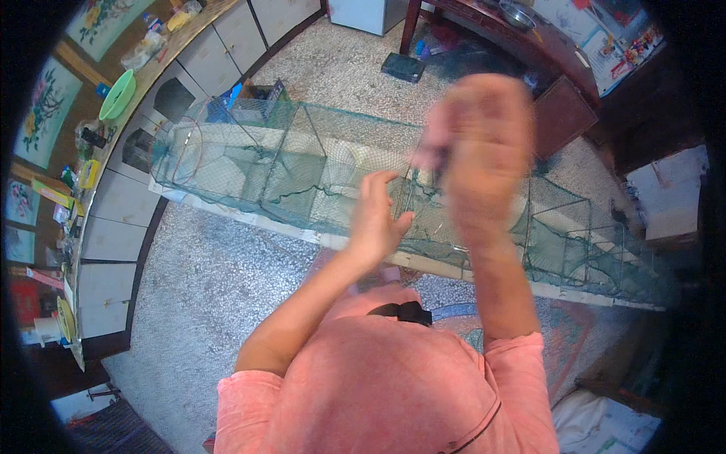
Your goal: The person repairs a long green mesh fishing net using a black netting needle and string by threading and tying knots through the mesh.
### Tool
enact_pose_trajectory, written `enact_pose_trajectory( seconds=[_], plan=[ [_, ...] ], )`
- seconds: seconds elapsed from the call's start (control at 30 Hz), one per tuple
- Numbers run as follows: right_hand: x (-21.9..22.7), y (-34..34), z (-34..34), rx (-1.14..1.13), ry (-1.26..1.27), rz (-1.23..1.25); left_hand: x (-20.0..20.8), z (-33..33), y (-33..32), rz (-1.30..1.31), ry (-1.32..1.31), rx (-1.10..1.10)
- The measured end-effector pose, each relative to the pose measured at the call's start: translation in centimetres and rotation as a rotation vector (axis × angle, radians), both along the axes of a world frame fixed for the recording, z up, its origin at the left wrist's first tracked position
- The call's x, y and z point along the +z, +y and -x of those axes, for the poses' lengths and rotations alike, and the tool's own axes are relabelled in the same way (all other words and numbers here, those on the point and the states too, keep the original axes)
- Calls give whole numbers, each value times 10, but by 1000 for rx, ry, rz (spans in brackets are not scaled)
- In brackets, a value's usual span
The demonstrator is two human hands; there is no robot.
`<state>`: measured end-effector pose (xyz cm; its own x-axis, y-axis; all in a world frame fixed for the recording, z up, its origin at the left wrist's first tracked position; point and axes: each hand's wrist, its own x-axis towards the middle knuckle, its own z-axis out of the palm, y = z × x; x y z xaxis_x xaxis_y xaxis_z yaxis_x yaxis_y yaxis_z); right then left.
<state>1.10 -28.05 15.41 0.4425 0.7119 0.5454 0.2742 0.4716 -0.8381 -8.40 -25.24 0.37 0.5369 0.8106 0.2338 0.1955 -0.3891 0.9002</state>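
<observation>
The long green net (pixel 299 178) lies along a pale board (pixel 240 214), its axis following the near edge, left end toward the cabinets (pixel 113 219). Over it, the left hand (pixel 374 218) curves half-open fingers, nothing visibly held; the right hand (pixel 488 132) blurs, grip unclear.

And here's the room: a speckled stone-chip floor (pixel 200 280) spreads wide, catching a pale bluish sheen at left. Along that side curves a run of whitish cabinets (pixel 113 238) on a dark base, a green basin (pixel 117 94) up top, floral panels (pixel 41 125) on the wall behind. Over at upper right, a dark reddish table (pixel 567 64) bearing a metal bowl (pixel 517 13), with colourful posters (pixel 614 47) beyond!
</observation>
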Motion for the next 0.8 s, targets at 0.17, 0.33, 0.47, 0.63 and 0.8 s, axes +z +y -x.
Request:
enact_pose_trajectory(
  seconds=[0.17,0.33,0.47,0.63,0.8],
  plan=[
    [5,-37,-22,133,113,-351,-2,0,-1,-275,-56,-202],
    [-9,-53,-31,-127,-63,0,6,5,-13,-380,73,-100],
    [-45,-69,-34,-211,-494,442,13,13,-20,-382,162,-67],
    [-94,-75,-39,-307,-853,601,10,15,-22,-378,189,7],
    [-121,-72,-42,-307,-930,642,-2,12,-19,-337,230,83]
  ],
)
